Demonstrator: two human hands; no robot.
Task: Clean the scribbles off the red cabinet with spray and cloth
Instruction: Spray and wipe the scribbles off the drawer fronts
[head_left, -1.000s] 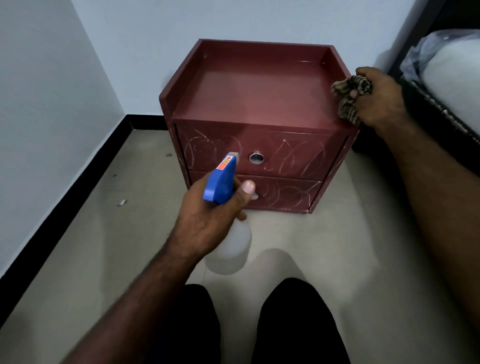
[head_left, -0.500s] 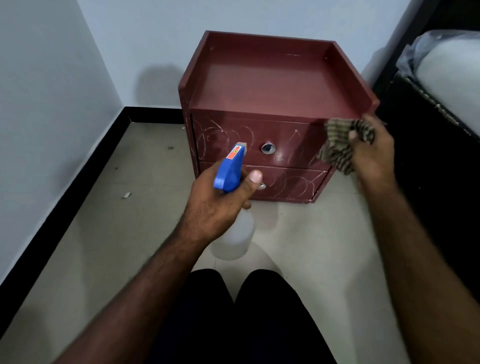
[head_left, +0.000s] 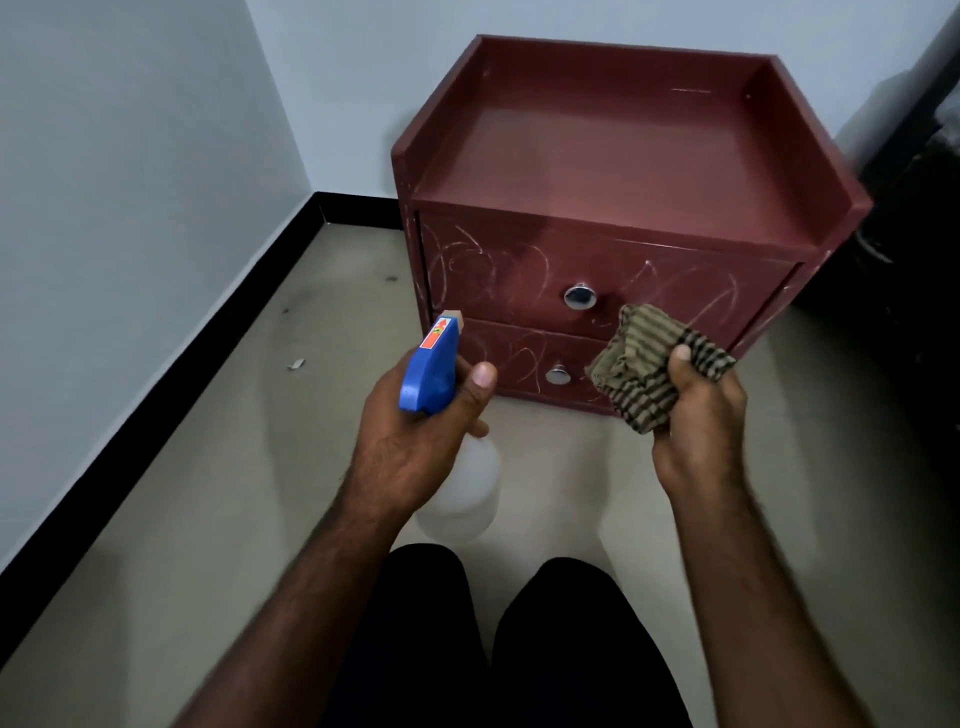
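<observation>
1. In the corner ahead of you, head view, the red cabinet (head_left: 613, 171) stands on the pale floor (head_left: 218, 519) close to the wall, with both drawers pushed in.
2. White scribbles (head_left: 467, 260) loop across both drawer fronts, around the upper knob (head_left: 580, 297) and the lower knob (head_left: 557, 375).
3. Your left hand (head_left: 415, 431) is wrapped round the neck of the spray bottle (head_left: 431, 371), thumb raised beside the blue head. The nozzle points at the lower left of the cabinet front, near it but apart. The translucent bottle body hangs below your fist.
4. Your right hand (head_left: 696, 415) clutches the striped cloth (head_left: 644, 358) in a bunch, thumb pressed on top. The cloth sits in front of the drawers, just right of the lower knob; from this angle it is hard to say whether it touches the wood.
5. Your knees (head_left: 545, 623), in dark trousers, fill the bottom edge, and a small scrap (head_left: 296, 364) lies near the black skirting (head_left: 156, 436).
</observation>
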